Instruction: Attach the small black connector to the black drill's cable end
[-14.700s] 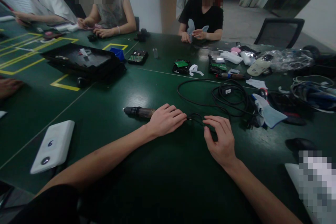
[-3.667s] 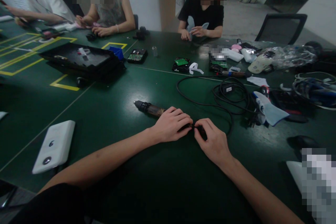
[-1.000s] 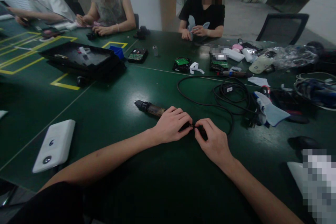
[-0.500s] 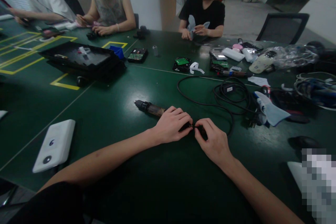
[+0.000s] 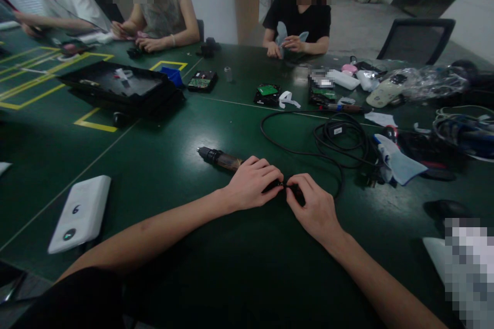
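Note:
An electric screwdriver lies on the green table, its tip toward the upper left. My left hand is closed over its rear part, with the fingers wrapped around the body. At that rear end my right hand pinches the end of a black cable, which runs off to the right into a loose coil. Both sets of fingertips nearly meet there. The joint between cable and screwdriver is small and partly covered by my fingers, so I cannot tell whether they are connected.
Hard drives lie farther back, near a black tray with a blue bin. At left is a white power bank. Gloves, plastic bags and another screwdriver crowd the right. Several people sit opposite.
Both hands hold almost the same position on the screwdriver and cable. A small light on the white power bank's round button now shows green.

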The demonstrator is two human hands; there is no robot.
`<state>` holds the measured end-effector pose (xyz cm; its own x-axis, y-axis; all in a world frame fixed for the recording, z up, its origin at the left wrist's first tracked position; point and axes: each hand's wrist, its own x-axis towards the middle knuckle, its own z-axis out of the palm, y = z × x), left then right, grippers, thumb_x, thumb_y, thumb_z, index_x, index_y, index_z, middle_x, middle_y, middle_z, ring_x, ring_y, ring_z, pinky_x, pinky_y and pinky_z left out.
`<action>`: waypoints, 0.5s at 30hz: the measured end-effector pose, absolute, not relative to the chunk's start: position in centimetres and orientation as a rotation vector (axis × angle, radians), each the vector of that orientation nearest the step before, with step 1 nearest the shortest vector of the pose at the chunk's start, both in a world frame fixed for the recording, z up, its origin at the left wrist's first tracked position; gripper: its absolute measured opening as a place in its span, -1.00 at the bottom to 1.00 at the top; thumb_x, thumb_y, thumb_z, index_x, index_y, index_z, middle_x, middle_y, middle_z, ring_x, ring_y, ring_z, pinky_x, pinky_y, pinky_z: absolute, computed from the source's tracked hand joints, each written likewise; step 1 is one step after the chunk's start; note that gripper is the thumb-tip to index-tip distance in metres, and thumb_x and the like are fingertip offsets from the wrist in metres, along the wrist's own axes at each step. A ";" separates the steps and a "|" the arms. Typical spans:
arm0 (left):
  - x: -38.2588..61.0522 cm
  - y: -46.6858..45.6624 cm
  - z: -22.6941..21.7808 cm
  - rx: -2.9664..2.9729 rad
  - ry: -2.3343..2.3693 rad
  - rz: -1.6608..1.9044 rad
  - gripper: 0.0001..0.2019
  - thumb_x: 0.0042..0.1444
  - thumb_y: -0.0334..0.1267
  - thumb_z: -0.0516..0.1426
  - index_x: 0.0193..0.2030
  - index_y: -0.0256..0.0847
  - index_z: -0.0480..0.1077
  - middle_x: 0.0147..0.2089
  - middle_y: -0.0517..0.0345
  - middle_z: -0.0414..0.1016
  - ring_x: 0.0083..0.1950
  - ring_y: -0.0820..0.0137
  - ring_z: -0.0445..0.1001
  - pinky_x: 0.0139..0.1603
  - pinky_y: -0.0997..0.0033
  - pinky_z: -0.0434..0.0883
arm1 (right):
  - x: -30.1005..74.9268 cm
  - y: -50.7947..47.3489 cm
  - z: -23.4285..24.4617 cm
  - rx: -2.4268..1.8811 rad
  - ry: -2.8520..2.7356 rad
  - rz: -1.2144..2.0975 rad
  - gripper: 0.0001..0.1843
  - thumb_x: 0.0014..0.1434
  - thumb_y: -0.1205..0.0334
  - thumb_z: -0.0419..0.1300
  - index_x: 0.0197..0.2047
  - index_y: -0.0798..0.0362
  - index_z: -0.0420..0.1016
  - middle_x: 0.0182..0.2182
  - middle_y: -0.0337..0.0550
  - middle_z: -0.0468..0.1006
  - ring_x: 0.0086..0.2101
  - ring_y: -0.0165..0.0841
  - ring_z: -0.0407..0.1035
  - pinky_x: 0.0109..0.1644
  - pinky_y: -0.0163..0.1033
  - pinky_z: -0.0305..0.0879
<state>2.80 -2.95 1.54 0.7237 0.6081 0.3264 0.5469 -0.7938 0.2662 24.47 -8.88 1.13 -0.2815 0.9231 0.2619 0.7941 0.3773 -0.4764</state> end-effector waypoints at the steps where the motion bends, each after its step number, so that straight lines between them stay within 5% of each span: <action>1: 2.8 -2.9 1.6 2.783 0.917 0.609 -0.76 0.41 -0.08 0.08 0.05 -0.10 0.46 0.05 0.14 0.59 0.03 0.27 0.45 0.07 0.15 0.24 | 24.5 -8.9 1.1 -1.477 -2.147 0.344 -0.90 0.40 0.22 0.11 -0.06 -0.05 0.41 -0.09 -0.12 0.55 -0.16 -0.25 0.50 -0.16 -0.17 0.43; 15: 2.7 -3.0 1.9 2.766 0.902 0.606 -0.77 0.40 -0.09 0.08 0.03 -0.11 0.45 0.04 0.15 0.59 0.02 0.26 0.45 0.06 0.14 0.24 | 24.5 -8.9 1.1 -1.487 -2.144 0.364 -0.90 0.40 0.21 0.12 -0.04 -0.05 0.41 -0.08 -0.13 0.55 -0.16 -0.26 0.50 -0.18 -0.18 0.42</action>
<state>2.68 -2.96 1.85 0.7344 0.5957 0.3254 0.5267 -0.8025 0.2804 24.50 -8.91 1.13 -0.2771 0.9281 0.2487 0.7938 0.3669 -0.4850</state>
